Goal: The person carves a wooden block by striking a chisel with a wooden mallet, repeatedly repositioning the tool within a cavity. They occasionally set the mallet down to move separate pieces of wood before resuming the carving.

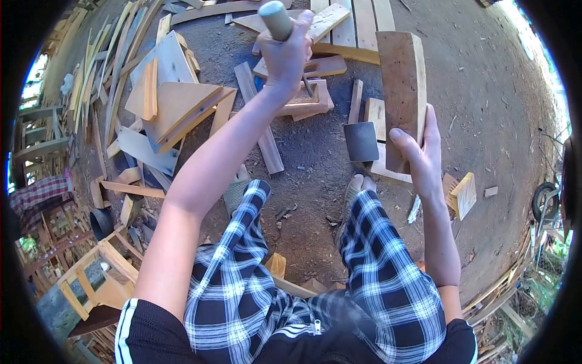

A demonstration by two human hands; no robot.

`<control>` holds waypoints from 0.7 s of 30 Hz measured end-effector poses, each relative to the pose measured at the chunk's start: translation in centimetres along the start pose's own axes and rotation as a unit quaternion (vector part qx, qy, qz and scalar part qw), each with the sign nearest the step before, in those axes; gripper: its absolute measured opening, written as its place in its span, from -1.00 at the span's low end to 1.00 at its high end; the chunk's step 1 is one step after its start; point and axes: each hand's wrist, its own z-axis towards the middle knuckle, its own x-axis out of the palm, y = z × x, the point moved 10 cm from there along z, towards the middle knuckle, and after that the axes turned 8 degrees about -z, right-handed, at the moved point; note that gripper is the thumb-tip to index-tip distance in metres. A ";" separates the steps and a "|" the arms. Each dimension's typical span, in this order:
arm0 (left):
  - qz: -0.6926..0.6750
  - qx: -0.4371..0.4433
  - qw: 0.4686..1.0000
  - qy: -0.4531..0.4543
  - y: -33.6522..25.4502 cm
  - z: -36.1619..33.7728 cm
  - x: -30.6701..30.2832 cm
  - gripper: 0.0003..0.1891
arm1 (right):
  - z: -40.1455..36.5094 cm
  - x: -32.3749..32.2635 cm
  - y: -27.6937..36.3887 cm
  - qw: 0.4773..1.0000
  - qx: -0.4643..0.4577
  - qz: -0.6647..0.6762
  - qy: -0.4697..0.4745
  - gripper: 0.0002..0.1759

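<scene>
My left hand (284, 59) is wrapped round the grey-green handle of a chisel (274, 18). The thin metal blade runs down from the fist to a slot in a wooden piece (319, 102), its tip right at the slot. In my right hand (422, 155) is a thick wooden block (400, 91), gripped at its lower end with the thumb across its face. The block stands roughly upright, to the right of the chisel and apart from it. A dark square plate (362, 141) lies near the block's lower left.
Stacked boards (173, 112) lie to the left, with long strips (115, 54) behind them. Pale slats (357, 27) stretch across the far side. A wooden-backed brush (462, 195) rests on the dirt at right. My plaid-covered legs (388, 255) frame the near ground.
</scene>
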 end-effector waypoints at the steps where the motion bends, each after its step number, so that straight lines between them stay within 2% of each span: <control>1: 0.006 -0.008 1.000 -0.002 0.4 -0.2 0.2 -0.68 | 0.0 0.1 -0.1 1.000 0.000 -0.001 0.001 -0.24; 4: 0.019 -0.015 1.000 0.008 1.5 -0.9 0.2 -0.73 | 0.0 0.3 -0.4 1.000 0.004 -0.010 0.001 -0.23; 6: 0.069 0.043 0.996 0.031 1.2 -0.9 0.5 -0.74 | -0.1 0.7 -0.5 0.999 0.015 -0.026 0.018 -0.22; 10: 0.100 0.090 0.988 0.078 0.9 -1.8 2.1 -0.70 | 0.1 0.4 -1.3 0.999 0.011 -0.041 -0.002 -0.27; 12: 0.196 0.141 0.962 0.124 0.7 -3.1 4.1 -0.77 | 0.2 -0.5 1.2 0.998 -0.036 -0.046 -0.018 -0.35; 14: 0.225 0.168 0.941 0.187 1.0 -5.0 6.5 -0.83 | -0.4 -3.4 4.4 0.990 -0.077 -0.052 -0.105 -0.43; 15: 0.237 0.208 0.923 0.223 1.5 -6.0 7.4 -0.87 | -0.6 -5.0 4.6 0.985 -0.089 -0.010 -0.146 -0.46; 18: 0.340 0.131 0.896 0.256 3.8 -7.7 8.7 -0.82 | -1.5 -7.5 7.0 0.964 -0.179 0.148 -0.133 -0.43; 19: 0.341 0.135 0.896 0.251 3.8 -7.9 8.8 -0.82 | -2.2 -7.2 6.6 0.963 -0.184 0.148 -0.129 -0.43; 21: 0.363 0.134 0.885 0.259 4.5 -8.4 9.1 -0.82 | -2.8 -6.1 4.3 0.978 -0.116 -0.092 -0.149 -0.39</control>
